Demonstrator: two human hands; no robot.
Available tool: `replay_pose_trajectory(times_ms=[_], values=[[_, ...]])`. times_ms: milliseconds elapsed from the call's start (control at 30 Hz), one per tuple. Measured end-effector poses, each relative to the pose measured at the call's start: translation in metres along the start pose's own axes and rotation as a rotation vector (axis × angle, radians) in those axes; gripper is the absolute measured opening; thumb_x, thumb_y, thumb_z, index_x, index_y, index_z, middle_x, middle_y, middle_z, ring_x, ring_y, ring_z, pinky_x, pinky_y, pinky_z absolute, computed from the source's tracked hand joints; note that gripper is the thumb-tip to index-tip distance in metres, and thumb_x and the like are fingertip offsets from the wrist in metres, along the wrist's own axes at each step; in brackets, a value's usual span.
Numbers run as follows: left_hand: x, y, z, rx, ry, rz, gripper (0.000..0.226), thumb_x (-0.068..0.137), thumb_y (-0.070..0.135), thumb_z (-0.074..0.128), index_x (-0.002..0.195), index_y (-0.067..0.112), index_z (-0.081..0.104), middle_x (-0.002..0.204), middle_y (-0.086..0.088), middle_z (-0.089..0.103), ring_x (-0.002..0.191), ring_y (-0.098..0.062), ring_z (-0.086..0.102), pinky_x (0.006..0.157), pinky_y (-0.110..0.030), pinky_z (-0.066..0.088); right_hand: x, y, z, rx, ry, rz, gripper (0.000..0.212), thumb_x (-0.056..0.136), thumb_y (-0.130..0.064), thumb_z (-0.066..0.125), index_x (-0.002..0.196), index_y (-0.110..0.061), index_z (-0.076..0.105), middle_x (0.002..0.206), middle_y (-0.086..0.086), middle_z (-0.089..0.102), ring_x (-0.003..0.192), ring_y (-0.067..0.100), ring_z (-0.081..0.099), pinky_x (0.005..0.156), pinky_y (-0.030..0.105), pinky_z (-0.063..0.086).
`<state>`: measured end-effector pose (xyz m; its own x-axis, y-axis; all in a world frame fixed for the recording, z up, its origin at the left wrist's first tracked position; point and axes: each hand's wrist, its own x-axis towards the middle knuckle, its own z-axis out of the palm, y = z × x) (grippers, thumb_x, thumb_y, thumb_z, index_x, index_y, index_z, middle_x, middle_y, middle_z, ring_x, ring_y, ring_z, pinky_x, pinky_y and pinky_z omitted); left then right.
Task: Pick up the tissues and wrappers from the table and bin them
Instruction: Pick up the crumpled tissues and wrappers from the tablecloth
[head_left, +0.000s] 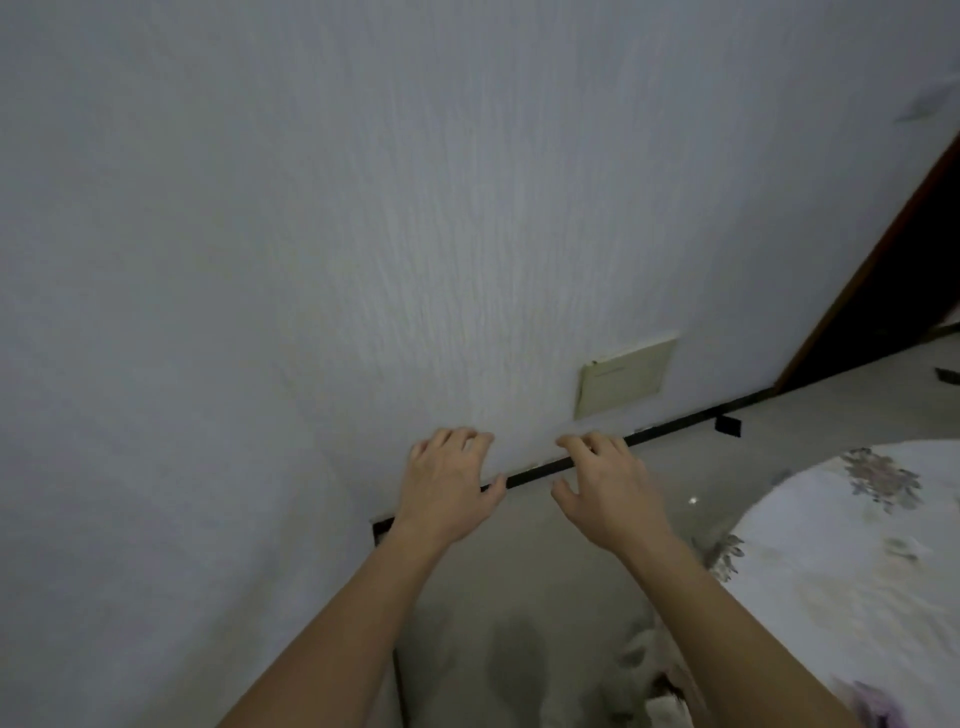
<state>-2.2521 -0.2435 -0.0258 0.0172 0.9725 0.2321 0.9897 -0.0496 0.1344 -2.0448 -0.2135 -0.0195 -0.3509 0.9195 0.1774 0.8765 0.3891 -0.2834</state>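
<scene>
My left hand (449, 480) and my right hand (605, 488) are stretched out side by side in front of a pale wall, palms down, fingers loosely bent, holding nothing. A round table under a white floral cloth (852, 561) shows at the lower right, beside my right forearm. No tissue, wrapper or bin is in view. The picture is blurred.
A pale textured wall (363, 234) fills most of the view, with a beige plate (626, 376) low on it and a dark skirting strip (670, 427). Glossy grey floor (519, 597) lies below. A dark doorway (893, 306) opens at the right.
</scene>
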Motion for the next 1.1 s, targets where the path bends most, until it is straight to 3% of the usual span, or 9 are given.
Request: replay_pose_trajectory(times_ms=[300,600,933,1100], values=[[0.136,-0.004,0.037,-0.048,-0.009,0.156,0.054,0.084,0.055,0.050,0.126,0.022,0.059,0.123,-0.001,0.065,0.111,-0.022,0.058,0.088,-0.041,0.047,0.085,0.051,0.011,-0.019,0.018,0.179,0.046,0.089,-0.036,0.060,0.130,-0.017,0.057,0.123,0.007,0.062,0.113,0.028,0.056,0.090,0.044,0.050],[0.289,0.014,0.086,-0.033,-0.035,0.339,0.052,0.086,0.054,0.050,0.127,0.023,0.059,0.124,0.000,0.064,0.111,-0.021,0.058,0.089,-0.040,0.046,0.187,0.134,0.038,-0.036,0.077,0.341,0.043,0.087,-0.037,0.062,0.124,-0.017,0.061,0.112,0.006,0.066,0.101,0.026,0.060,0.077,0.038,0.052],[0.432,0.085,0.125,-0.082,-0.082,0.567,0.049,0.082,0.051,0.053,0.121,0.022,0.062,0.118,0.001,0.067,0.105,-0.021,0.061,0.085,-0.039,0.048,0.272,0.233,0.019,0.031,0.108,0.572,0.046,0.089,-0.036,0.060,0.131,-0.017,0.057,0.123,0.010,0.063,0.112,0.029,0.056,0.090,0.045,0.050],[0.476,0.141,0.142,-0.155,-0.117,0.696,0.051,0.081,0.053,0.047,0.117,0.022,0.064,0.115,0.001,0.068,0.103,-0.021,0.062,0.081,-0.037,0.048,0.266,0.273,0.002,-0.049,0.166,0.719,0.041,0.084,-0.036,0.063,0.121,-0.017,0.063,0.111,0.009,0.067,0.101,0.030,0.062,0.080,0.040,0.051]])
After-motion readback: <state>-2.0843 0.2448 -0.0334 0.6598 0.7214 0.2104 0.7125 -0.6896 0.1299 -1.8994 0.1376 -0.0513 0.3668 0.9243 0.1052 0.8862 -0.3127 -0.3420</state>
